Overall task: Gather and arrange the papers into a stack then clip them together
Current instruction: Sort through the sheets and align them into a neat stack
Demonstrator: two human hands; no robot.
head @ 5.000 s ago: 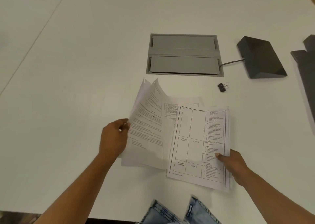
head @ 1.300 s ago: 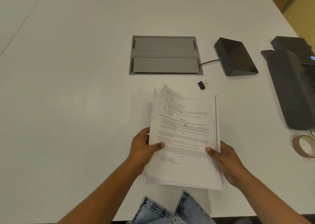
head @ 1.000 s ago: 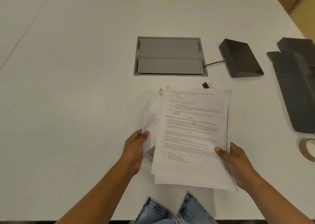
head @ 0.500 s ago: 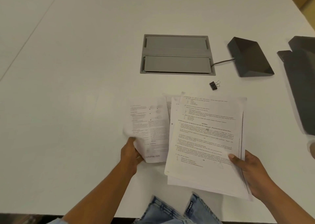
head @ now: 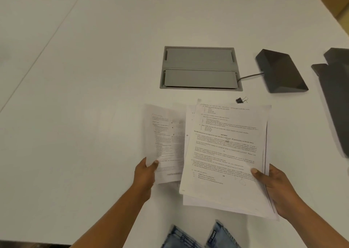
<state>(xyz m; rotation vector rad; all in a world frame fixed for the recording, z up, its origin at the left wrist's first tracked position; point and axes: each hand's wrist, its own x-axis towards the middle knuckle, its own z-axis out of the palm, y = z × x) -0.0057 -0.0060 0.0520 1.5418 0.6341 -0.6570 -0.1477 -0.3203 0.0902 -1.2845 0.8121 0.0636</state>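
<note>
My right hand (head: 273, 187) grips the lower right edge of a loose stack of printed papers (head: 224, 159), thumb on top, holding it slightly above the white table (head: 85, 96). My left hand (head: 146, 174) pinches the bottom left corner of a single printed sheet (head: 166, 144), held to the left of the stack, its right edge tucked under the stack. A small black binder clip (head: 240, 100) lies on the table just beyond the stack's top edge, touching nothing.
A grey recessed cable hatch (head: 200, 68) sits in the table beyond the papers. A dark wedge-shaped box (head: 279, 71) with a cable stands to its right, and a dark flat object (head: 336, 96) at the right edge. The table's near edge runs just below my forearms.
My left hand pulled one sheet out to the left of the stack. My right hand kept hold of the stack, which shifted slightly right.
</note>
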